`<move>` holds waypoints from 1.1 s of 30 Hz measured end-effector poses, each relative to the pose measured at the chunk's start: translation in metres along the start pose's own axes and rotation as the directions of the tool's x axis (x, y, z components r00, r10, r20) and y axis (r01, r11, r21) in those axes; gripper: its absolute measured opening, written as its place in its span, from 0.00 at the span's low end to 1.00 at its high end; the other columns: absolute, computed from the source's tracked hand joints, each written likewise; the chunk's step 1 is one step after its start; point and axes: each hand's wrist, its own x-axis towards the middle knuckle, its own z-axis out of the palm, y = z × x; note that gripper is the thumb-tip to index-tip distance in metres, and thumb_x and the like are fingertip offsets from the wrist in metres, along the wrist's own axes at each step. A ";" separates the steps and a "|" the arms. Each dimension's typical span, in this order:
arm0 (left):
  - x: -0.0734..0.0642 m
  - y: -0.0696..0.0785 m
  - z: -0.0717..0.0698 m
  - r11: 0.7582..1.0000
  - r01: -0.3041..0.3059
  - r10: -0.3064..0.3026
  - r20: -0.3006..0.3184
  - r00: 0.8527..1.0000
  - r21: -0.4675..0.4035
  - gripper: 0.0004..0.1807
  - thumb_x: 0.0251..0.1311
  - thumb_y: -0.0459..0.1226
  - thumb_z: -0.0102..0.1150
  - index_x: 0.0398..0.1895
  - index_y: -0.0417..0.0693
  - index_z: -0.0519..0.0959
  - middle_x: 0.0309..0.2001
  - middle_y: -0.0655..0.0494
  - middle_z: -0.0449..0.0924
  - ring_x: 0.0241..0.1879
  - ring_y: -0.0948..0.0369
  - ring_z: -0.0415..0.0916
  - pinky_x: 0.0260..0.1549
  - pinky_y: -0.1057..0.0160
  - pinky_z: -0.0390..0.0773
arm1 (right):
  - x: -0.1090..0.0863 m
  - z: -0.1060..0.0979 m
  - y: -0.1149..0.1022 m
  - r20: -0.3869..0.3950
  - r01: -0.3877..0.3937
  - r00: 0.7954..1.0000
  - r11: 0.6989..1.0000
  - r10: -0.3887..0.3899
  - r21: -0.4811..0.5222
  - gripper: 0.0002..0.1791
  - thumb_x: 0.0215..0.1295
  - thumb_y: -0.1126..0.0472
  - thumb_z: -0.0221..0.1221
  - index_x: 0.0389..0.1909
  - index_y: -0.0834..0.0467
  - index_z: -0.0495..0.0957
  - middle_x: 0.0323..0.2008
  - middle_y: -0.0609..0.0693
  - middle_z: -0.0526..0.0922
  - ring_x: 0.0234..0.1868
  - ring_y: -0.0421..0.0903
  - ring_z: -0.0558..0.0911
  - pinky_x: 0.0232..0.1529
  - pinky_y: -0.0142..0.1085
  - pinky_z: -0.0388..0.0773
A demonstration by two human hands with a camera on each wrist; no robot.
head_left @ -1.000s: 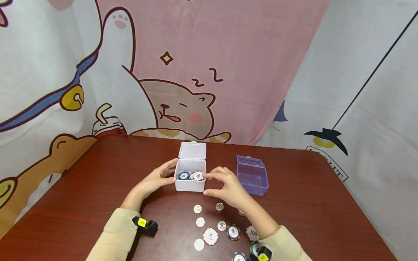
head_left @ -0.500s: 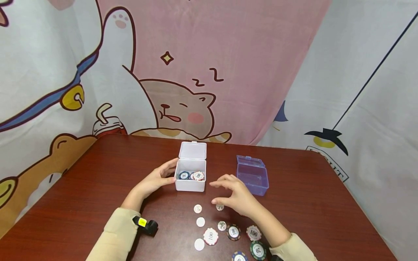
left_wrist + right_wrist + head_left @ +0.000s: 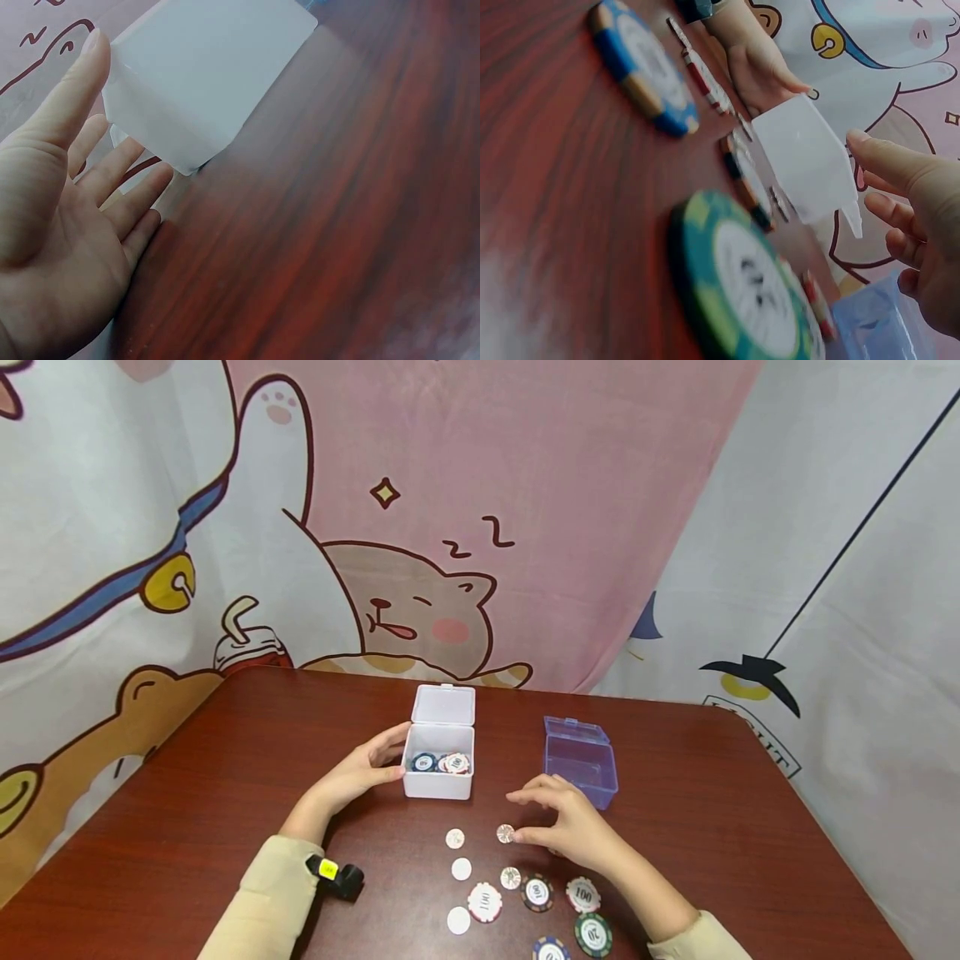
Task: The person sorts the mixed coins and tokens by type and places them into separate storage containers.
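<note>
My left hand (image 3: 365, 771) touches the left side of the white box (image 3: 438, 786), its thumb at the front corner and its fingers fairly straight. In the left wrist view, the same hand lies against the box wall. The box lid (image 3: 444, 705) stands raised, and several poker chips (image 3: 456, 763) lie inside. My right hand (image 3: 572, 823) holds nothing; its fingers are loosely bent and spread from the thumb. In the head view its thumb tip is beside a small shiny silver disc (image 3: 505, 833); whether they touch I cannot tell.
Right of the white box stands a clear blue box (image 3: 592, 792) with its lid up. Nearer lie a green chip (image 3: 593, 935), a blue chip (image 3: 551, 950), a black chip (image 3: 537, 893), white chips (image 3: 484, 902), another silver disc (image 3: 510, 877) and small pale discs (image 3: 461, 868).
My right hand has drawn away from the white box, moving right and nearer, down to the silver disc. The left hand has stayed at the box.
</note>
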 end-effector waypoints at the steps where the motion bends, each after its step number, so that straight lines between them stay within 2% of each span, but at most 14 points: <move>1: 0.000 0.000 0.000 1.000 0.001 -0.001 0.001 1.000 -0.001 0.38 0.63 0.28 0.57 0.74 0.47 0.54 0.71 0.45 0.56 0.66 0.44 0.58 0.61 0.40 0.55 | -0.002 -0.001 0.002 0.003 -0.001 1.000 1.000 0.001 0.000 0.26 0.46 0.58 0.74 0.49 0.58 0.82 0.40 0.47 0.80 0.41 0.46 0.75 0.36 0.39 0.73; 4: 0.000 0.002 0.001 1.000 0.003 -0.003 0.003 1.000 -0.003 0.38 0.63 0.28 0.56 0.74 0.47 0.53 0.71 0.45 0.56 0.66 0.45 0.58 0.62 0.41 0.55 | -0.008 -0.003 0.006 0.020 -0.010 1.000 1.000 0.010 0.003 0.26 0.47 0.57 0.74 0.50 0.58 0.82 0.40 0.46 0.80 0.39 0.47 0.74 0.33 0.38 0.74; 9: -0.001 0.001 0.000 1.000 0.003 -0.003 0.000 1.000 0.000 0.38 0.63 0.27 0.56 0.74 0.47 0.54 0.71 0.45 0.56 0.66 0.44 0.58 0.62 0.40 0.55 | -0.019 -0.008 0.013 0.047 -0.052 0.997 0.999 0.053 -0.017 0.27 0.49 0.53 0.72 0.50 0.57 0.82 0.42 0.45 0.80 0.39 0.46 0.74 0.34 0.36 0.73; 15: -0.001 0.001 0.000 1.000 0.002 -0.002 0.000 1.000 0.002 0.38 0.63 0.28 0.56 0.74 0.47 0.54 0.71 0.45 0.56 0.66 0.44 0.58 0.62 0.40 0.55 | -0.029 -0.015 0.019 0.071 -0.115 0.991 0.993 0.117 -0.037 0.25 0.50 0.54 0.72 0.51 0.56 0.82 0.43 0.41 0.78 0.38 0.44 0.73 0.34 0.35 0.72; 26: 0.000 0.000 0.000 1.000 -0.002 0.002 0.003 1.000 0.003 0.38 0.63 0.28 0.56 0.74 0.48 0.54 0.71 0.46 0.56 0.66 0.45 0.58 0.62 0.40 0.55 | -0.046 -0.022 0.036 0.117 -0.092 0.988 0.992 0.102 -0.084 0.24 0.51 0.52 0.72 0.49 0.54 0.82 0.42 0.40 0.78 0.41 0.40 0.74 0.39 0.35 0.73; 33: -0.001 0.001 0.001 1.000 0.009 -0.009 -0.003 1.000 0.012 0.38 0.63 0.28 0.56 0.74 0.49 0.54 0.71 0.47 0.56 0.66 0.45 0.58 0.62 0.40 0.55 | -0.050 -0.022 0.040 0.117 -0.103 0.987 0.993 0.108 -0.052 0.25 0.52 0.50 0.71 0.50 0.55 0.82 0.43 0.41 0.77 0.39 0.39 0.74 0.37 0.34 0.72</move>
